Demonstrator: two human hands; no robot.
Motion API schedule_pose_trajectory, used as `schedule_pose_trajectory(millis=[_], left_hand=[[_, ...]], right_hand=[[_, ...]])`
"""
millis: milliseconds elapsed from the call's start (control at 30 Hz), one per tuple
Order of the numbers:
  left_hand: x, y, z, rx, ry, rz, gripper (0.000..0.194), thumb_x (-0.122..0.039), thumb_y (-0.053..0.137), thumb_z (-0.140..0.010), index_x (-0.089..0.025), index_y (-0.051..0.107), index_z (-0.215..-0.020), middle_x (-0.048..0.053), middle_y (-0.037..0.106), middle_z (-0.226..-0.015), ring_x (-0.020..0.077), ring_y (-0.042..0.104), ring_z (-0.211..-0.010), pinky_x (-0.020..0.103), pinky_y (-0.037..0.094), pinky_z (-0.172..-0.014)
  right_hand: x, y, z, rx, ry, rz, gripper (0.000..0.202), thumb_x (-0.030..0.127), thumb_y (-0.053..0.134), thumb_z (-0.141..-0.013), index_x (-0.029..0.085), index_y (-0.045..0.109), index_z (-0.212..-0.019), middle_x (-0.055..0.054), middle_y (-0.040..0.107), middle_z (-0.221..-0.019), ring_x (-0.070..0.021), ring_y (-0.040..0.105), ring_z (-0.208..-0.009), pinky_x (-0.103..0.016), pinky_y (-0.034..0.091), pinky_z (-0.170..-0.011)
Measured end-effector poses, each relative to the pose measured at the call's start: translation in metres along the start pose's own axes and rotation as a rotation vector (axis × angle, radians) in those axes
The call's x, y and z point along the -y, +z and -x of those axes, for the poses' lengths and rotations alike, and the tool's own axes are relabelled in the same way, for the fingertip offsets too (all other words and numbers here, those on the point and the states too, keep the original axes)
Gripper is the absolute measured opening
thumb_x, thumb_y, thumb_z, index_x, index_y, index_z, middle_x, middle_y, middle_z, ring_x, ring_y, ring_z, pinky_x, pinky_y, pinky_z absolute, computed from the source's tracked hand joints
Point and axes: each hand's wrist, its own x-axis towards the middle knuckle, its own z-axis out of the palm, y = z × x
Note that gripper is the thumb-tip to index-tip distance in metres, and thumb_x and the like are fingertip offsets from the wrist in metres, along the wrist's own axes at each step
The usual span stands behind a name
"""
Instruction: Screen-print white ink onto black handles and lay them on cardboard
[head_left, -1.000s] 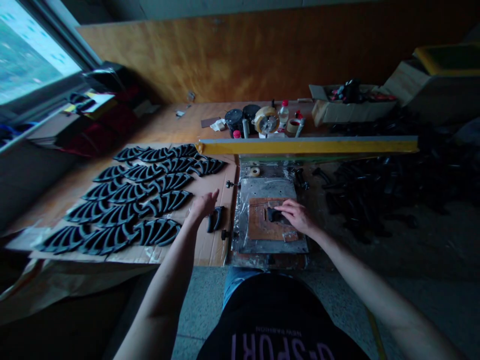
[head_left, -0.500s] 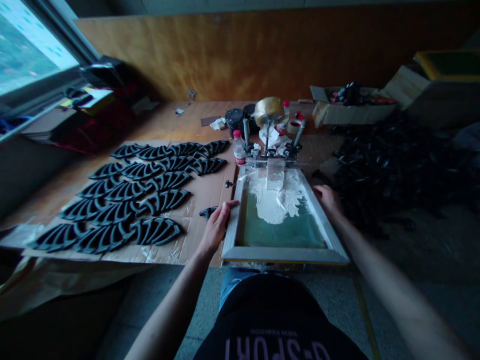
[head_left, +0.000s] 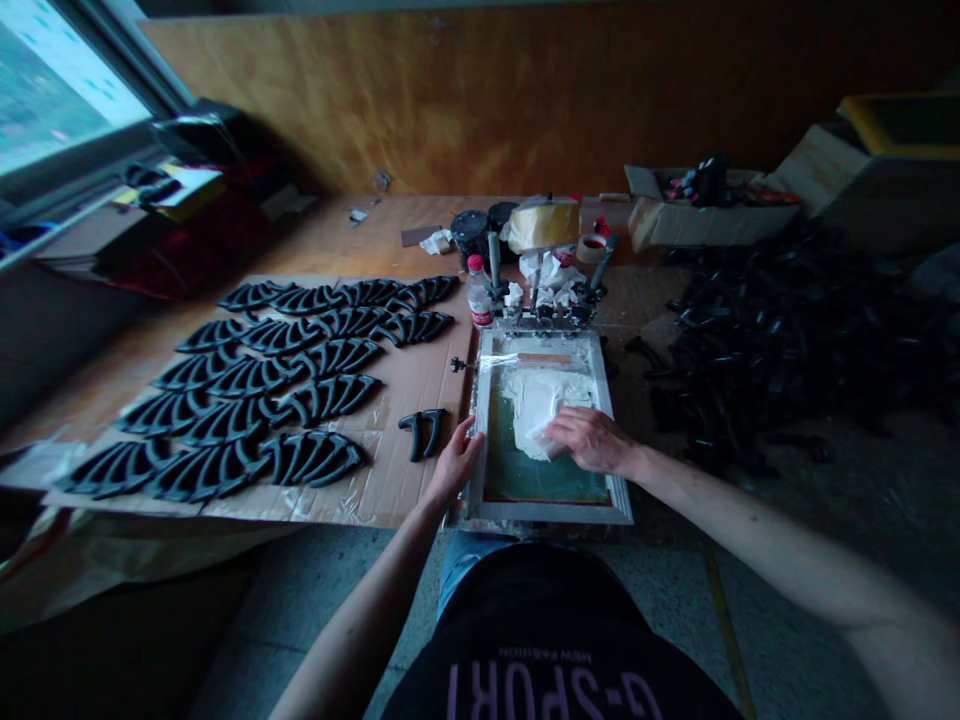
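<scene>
A metal-edged printing screen (head_left: 619,497) with green mesh lies low and flat in front of me. White paste (head_left: 525,405) is spread over the middle of the mesh. My right hand (head_left: 589,438) is closed on a pale squeegee (head_left: 557,425), its blade at the paste; fingers and motion blur hide part of it. At the screen's left rail, my left hand (head_left: 457,458) grips the frame edge. Just left of that hand, two curved black plastic handles (head_left: 424,433) lie on the cardboard.
Rows of black handles (head_left: 255,425) cover the cardboard at left. A dark heap of similar parts (head_left: 787,330) lies at right. Behind the screen stand a clamp with posts (head_left: 536,310), a red-capped bottle (head_left: 478,290), black tubs (head_left: 470,235) and a tape roll (head_left: 592,247). An open carton (head_left: 679,225) sits farther back.
The screen has come down from its raised, tilted position. My right hand has left its right rail and now holds the squeegee over the paste. The left hand has shifted slightly nearer me.
</scene>
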Motion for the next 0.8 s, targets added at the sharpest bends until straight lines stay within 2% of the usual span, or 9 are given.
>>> schedule_pose_trajectory(millis=[67, 200, 333, 400, 467, 567, 633, 700, 800], left_hand=[[-0.001, 0.001, 0.001, -0.017, -0.01, 0.024, 0.061, -0.05, 0.06, -0.082, -0.022, 0.054, -0.136, 0.006, 0.071, -0.093, 0.0197, 0.066, -0.081, 0.03, 0.052, -0.074], [-0.002, 0.001, 0.002, 0.013, -0.025, 0.087, 0.064, -0.052, 0.06, -0.082, -0.021, 0.052, -0.137, 0.006, 0.07, -0.093, 0.0176, 0.065, -0.076, 0.027, 0.051, -0.067], [-0.002, 0.001, 0.001, 0.058, -0.037, 0.134, 0.07, -0.053, 0.059, -0.082, -0.02, 0.046, -0.141, 0.004, 0.068, -0.087, 0.0154, 0.063, -0.069, 0.024, 0.047, -0.059], [-0.004, 0.001, 0.002, 0.059, -0.037, 0.13, 0.07, -0.053, 0.06, -0.082, -0.018, 0.046, -0.142, 0.004, 0.067, -0.086, 0.0159, 0.063, -0.07, 0.024, 0.047, -0.059], [-0.011, -0.001, 0.005, 0.067, -0.037, 0.135, 0.073, -0.052, 0.061, -0.082, -0.019, 0.043, -0.144, 0.004, 0.068, -0.087, 0.0171, 0.064, -0.073, 0.025, 0.048, -0.062], [-0.038, -0.01, 0.017, 0.054, -0.009, 0.137, 0.073, -0.052, 0.062, -0.082, -0.023, 0.04, -0.145, 0.004, 0.069, -0.091, 0.0171, 0.064, -0.074, 0.025, 0.049, -0.063], [-0.064, -0.017, 0.026, 0.007, 0.054, 0.121, 0.059, -0.054, 0.059, -0.084, -0.023, 0.054, -0.134, 0.003, 0.068, -0.09, 0.0162, 0.062, -0.073, 0.024, 0.048, -0.062], [-0.092, -0.023, 0.032, -0.03, 0.123, 0.123, 0.049, -0.059, 0.05, -0.087, -0.02, 0.066, -0.113, 0.003, 0.066, -0.082, 0.0154, 0.06, -0.069, 0.024, 0.047, -0.058], [-0.131, -0.026, 0.027, -0.075, 0.266, 0.234, 0.052, -0.063, 0.04, -0.09, -0.019, 0.066, -0.099, 0.003, 0.064, -0.078, 0.0147, 0.059, -0.065, 0.025, 0.048, -0.057]], right_hand=[[-0.001, -0.004, 0.005, 0.03, -0.029, -0.062, 0.02, 0.005, 0.056, -0.077, 0.021, 0.066, -0.081, -0.002, 0.065, -0.079, -0.0187, 0.057, -0.081, -0.029, 0.042, -0.073], [0.005, 0.004, 0.002, -0.132, 0.121, -0.041, 0.021, 0.007, 0.054, -0.082, 0.02, 0.068, -0.087, -0.005, 0.067, -0.086, -0.0207, 0.057, -0.087, -0.031, 0.043, -0.077], [0.018, 0.017, 0.01, -0.127, 0.045, -0.063, 0.022, 0.007, 0.054, -0.084, 0.02, 0.07, -0.094, -0.006, 0.068, -0.091, -0.0204, 0.059, -0.089, -0.031, 0.045, -0.078], [0.017, 0.013, 0.007, -0.13, 0.071, -0.106, 0.014, 0.014, 0.059, -0.086, 0.021, 0.07, -0.093, -0.004, 0.068, -0.086, -0.0194, 0.06, -0.085, -0.03, 0.046, -0.077], [0.008, 0.003, -0.008, -0.198, 0.164, -0.138, 0.015, 0.022, 0.064, -0.087, 0.023, 0.069, -0.1, -0.003, 0.069, -0.09, -0.0194, 0.062, -0.087, -0.03, 0.047, -0.078], [-0.021, -0.021, -0.038, -0.344, 0.316, -0.161, 0.042, 0.026, 0.069, -0.085, 0.026, 0.061, -0.126, -0.004, 0.068, -0.11, -0.021, 0.063, -0.099, -0.034, 0.049, -0.088], [-0.05, -0.04, -0.047, -0.435, 0.408, -0.167, 0.056, 0.027, 0.071, -0.083, 0.025, 0.054, -0.136, -0.006, 0.068, -0.112, -0.0213, 0.064, -0.098, -0.036, 0.051, -0.089], [-0.081, -0.056, -0.039, -0.558, 0.54, -0.179, 0.054, 0.03, 0.068, -0.085, 0.021, 0.053, -0.137, -0.005, 0.07, -0.103, -0.0191, 0.066, -0.086, -0.035, 0.053, -0.083], [-0.113, -0.058, -0.006, -0.677, 0.743, -0.18, 0.039, 0.03, 0.052, -0.094, 0.009, 0.058, -0.126, -0.003, 0.071, -0.088, -0.0137, 0.063, -0.073, -0.027, 0.054, -0.072]])
